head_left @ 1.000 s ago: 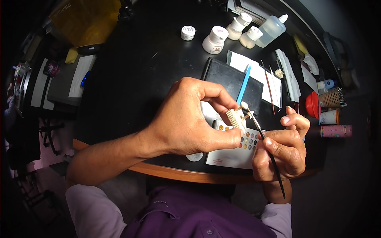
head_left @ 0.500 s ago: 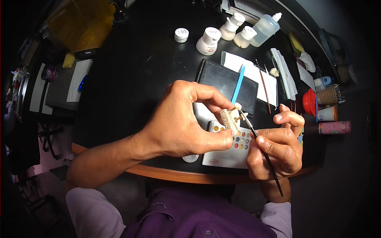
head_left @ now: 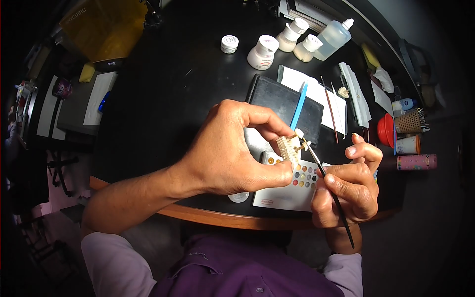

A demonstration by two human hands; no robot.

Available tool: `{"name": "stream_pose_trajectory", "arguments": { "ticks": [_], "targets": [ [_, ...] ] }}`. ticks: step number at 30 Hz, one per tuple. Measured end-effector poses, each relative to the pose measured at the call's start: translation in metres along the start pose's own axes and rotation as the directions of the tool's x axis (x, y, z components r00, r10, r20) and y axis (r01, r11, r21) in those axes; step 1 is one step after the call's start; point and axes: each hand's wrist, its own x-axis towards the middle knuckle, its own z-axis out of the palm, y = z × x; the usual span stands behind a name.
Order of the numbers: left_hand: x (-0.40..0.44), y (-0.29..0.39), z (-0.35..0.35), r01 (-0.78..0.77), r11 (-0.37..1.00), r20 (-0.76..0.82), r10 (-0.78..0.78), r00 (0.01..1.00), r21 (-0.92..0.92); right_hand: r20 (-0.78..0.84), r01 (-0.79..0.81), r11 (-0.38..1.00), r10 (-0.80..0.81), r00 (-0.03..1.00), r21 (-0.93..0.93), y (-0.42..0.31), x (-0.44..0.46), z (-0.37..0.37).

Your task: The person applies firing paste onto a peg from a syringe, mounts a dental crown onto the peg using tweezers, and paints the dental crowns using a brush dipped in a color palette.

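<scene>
My left hand (head_left: 225,151) pinches a small cream honeycomb block (head_left: 287,148) between thumb and fingers. Pegs stick out from the block's right side, bearing small tooth-shaped pieces; the upper white piece (head_left: 299,133) shows best. In my right hand (head_left: 350,190) is a thin paintbrush (head_left: 339,210) with a dark handle, gripped between thumb and fingers. Its tip is at the pegged pieces, though whether it touches one I cannot tell. Below both hands lies a white palette (head_left: 282,199) with several round colour wells, partly hidden by the left hand.
A blue stick (head_left: 299,106) lies on a black flat case (head_left: 277,96). Behind stand white-capped jars (head_left: 262,53) and a clear bottle (head_left: 332,40). Brushes rest on white paper (head_left: 321,99). On the right are a red bowl (head_left: 386,131) and a pink cylinder (head_left: 416,162).
The whole view has shifted slightly, with table items a little to the right and lower. The brush tip is slightly lower along the pegged pieces; both grips are unchanged.
</scene>
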Motion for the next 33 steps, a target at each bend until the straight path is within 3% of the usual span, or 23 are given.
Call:
{"name": "stream_pose_trajectory", "arguments": {
  "ticks": [15, 27, 33],
  "targets": [
    [0.0003, 0.0004, -0.0007, -0.01, 1.0, 0.013, 0.01, 1.0, -0.007, -0.052, 0.018, 1.0, -0.018, 0.998, 0.009, 0.0023, 0.0035, 0.0049],
    [0.0002, 0.0009, -0.0005, 0.001, 1.0, 0.007, -0.001, 1.0, -0.006, 0.011, -0.012, 1.0, 0.012, 1.0, -0.001, -0.0006, 0.0007, 0.0001],
    [0.0012, -0.0026, -0.0013, -0.03, 0.998, 0.049, 0.033, 0.998, -0.052, -0.095, -0.015, 0.996, 0.024, 0.995, 0.09, -0.0011, 0.0019, -0.0004]
  ]
}}
